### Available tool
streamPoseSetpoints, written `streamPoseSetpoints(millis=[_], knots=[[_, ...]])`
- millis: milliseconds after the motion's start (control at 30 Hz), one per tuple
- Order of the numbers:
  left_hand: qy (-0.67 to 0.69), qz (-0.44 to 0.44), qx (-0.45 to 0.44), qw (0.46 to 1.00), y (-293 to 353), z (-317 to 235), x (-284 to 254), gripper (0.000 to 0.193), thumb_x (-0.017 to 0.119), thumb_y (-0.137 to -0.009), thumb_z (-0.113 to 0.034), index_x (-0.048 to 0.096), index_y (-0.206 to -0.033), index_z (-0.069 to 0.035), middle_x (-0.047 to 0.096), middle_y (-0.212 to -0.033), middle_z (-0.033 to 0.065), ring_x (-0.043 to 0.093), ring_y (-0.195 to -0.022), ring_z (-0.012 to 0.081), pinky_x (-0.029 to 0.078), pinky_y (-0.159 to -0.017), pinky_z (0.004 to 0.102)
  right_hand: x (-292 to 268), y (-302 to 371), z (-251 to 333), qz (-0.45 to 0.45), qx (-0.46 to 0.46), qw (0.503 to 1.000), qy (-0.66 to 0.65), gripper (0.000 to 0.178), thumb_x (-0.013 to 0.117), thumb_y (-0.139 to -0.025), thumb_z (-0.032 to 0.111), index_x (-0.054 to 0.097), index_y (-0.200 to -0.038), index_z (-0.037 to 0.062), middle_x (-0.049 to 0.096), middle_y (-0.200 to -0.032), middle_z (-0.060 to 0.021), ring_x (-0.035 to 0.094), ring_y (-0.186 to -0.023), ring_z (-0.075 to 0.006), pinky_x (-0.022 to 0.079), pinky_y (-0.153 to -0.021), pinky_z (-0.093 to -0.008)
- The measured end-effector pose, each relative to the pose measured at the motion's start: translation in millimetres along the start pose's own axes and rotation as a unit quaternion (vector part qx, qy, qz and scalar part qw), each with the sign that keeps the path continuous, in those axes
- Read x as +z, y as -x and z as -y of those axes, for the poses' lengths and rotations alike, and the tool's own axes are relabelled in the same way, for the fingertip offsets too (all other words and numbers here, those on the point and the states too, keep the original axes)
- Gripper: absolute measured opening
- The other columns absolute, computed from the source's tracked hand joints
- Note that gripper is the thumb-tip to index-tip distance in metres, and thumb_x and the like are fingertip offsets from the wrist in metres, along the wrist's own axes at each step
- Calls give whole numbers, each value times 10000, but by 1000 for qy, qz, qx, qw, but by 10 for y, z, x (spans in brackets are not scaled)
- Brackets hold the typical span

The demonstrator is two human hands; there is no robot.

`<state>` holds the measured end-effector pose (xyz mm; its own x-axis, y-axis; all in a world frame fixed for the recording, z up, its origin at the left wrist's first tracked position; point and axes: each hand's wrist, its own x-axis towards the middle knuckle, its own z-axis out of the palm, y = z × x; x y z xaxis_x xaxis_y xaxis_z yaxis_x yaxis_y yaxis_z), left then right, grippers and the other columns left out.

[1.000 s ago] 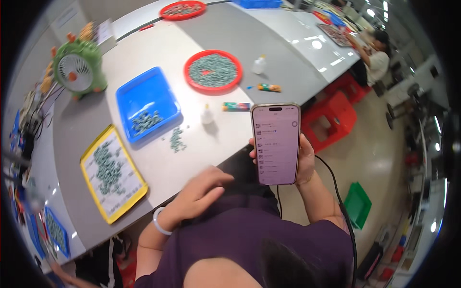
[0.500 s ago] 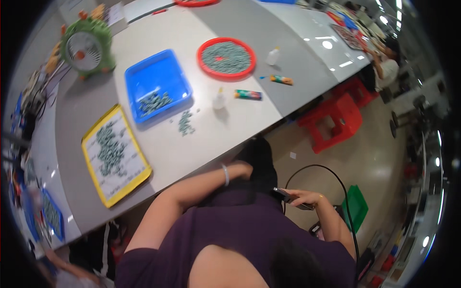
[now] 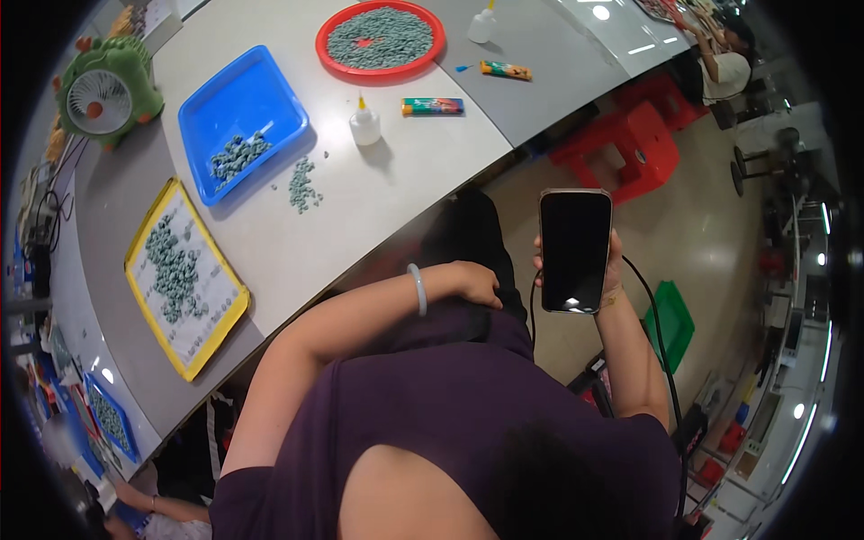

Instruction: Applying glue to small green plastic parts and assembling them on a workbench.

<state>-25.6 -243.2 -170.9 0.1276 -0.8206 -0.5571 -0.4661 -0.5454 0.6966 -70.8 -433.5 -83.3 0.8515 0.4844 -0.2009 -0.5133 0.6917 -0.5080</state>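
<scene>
A smartphone (image 3: 576,252) with a dark screen stands upright in my right hand (image 3: 614,286), whose fingers wrap around its lower part and sides. My left hand (image 3: 477,284) lies on my lap against the dark trousers, loosely relaxed with nothing seen in it. A pale bangle (image 3: 418,290) circles the left wrist. On the table to the left, a yellow-rimmed tray (image 3: 241,304) carries many small grey-green pieces on a white sheet. Behind it sits a blue tray (image 3: 229,112) with more pieces in its near end. A small pile of loose pieces (image 3: 304,187) lies beside the blue tray.
A round red tray (image 3: 322,56) full of grey-green pieces, two white dropper bottles (image 3: 364,128) (image 3: 482,27) and two colourful tubes (image 3: 432,106) (image 3: 506,70) are on the table. A green fan (image 3: 106,94) stands left. Red stools (image 3: 630,148), a green bin (image 3: 670,324) and a black cable (image 3: 655,315) are right. Other people sit nearby.
My right hand has raised the phone and turned its screen toward me. My left hand has shifted slightly on my lap. The view has tilted, so the table appears higher and further left.
</scene>
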Motion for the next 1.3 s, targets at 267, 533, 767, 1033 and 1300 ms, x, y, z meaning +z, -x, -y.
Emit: streamPoseSetpoints(millis=[267, 533, 767, 1033, 1300], knots=[[-75, -63, -66, 993, -32, -316, 26, 307, 557, -766, -350, 660, -944, -122, 651, -925, 84, 613, -911, 268, 480, -778, 399, 29, 51, -47, -9, -50, 997, -51, 807, 376, -830, 639, 222, -1382, 71, 386, -1290, -226, 507, -1034, -356, 433, -862, -569], [48, -265, -20, 963, 28, -145, -10, 262, 508, -839, -332, 621, -787, -102, 613, -796, 145, 584, -801, 351, 456, -700, 454, -224, 172, -12, -44, -34, 998, -34, 804, 374, -840, 617, 221, -1377, 39, 369, -1314, -221, 504, -1059, -356, 433, -873, -543], [110, -295, -38, 949, -29, 43, -144, 244, 526, -836, -314, 653, -877, -110, 633, -847, 134, 597, -812, 326, 477, -706, 417, -521, 652, 174, -85, 216, 931, 281, 716, 509, -821, 509, 377, -1304, -4, 559, -1096, -167, 580, -926, -237, 489, -790, -373], [119, -358, -12, 926, 30, -129, -216, 236, 546, -808, -305, 671, -857, -110, 643, -827, 120, 606, -785, 326, 486, -677, 421, -548, 275, -995, -228, 151, 681, 679, 354, 559, -823, 274, 508, -1023, -14, 540, -1042, -202, 529, -973, -293, 419, -838, -372], [138, -340, 4, 930, 317, -128, -140, 259, 539, -820, -329, 629, -827, -86, 634, -800, 139, 605, -794, 332, 478, -685, 425, -369, 365, -841, -236, 73, 681, 690, 286, 567, -814, 191, 472, -996, -8, 470, -980, -162, 470, -931, -276, 379, -796, -334]])
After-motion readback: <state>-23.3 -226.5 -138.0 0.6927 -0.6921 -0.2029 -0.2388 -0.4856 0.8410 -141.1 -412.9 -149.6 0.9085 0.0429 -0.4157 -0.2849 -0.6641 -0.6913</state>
